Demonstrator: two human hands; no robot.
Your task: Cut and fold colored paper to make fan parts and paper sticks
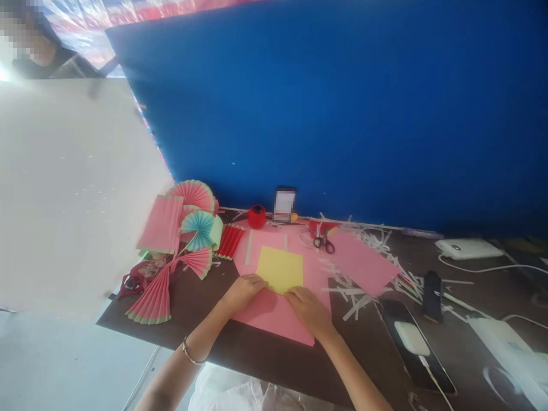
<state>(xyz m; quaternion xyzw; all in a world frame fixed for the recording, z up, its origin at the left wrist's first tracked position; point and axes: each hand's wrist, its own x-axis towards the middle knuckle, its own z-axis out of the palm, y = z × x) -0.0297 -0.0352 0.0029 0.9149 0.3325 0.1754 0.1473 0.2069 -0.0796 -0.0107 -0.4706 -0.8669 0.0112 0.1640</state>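
A yellow paper square (280,267) lies on a larger pink sheet (274,313) in the middle of the dark table (351,354). My left hand (244,291) pinches the yellow paper's near left edge with its fingers curled. My right hand (309,311) presses on the near right corner, fingers bent down on the paper. Both hands rest on the pink sheet.
Folded pink and teal paper fans (184,240) lie at the left. Scissors (324,243), a red tape roll (257,216), another pink sheet (363,262) and white paper strips (377,274) lie behind and right. A phone (413,342) and chargers sit at the right. A blue board (342,108) stands behind.
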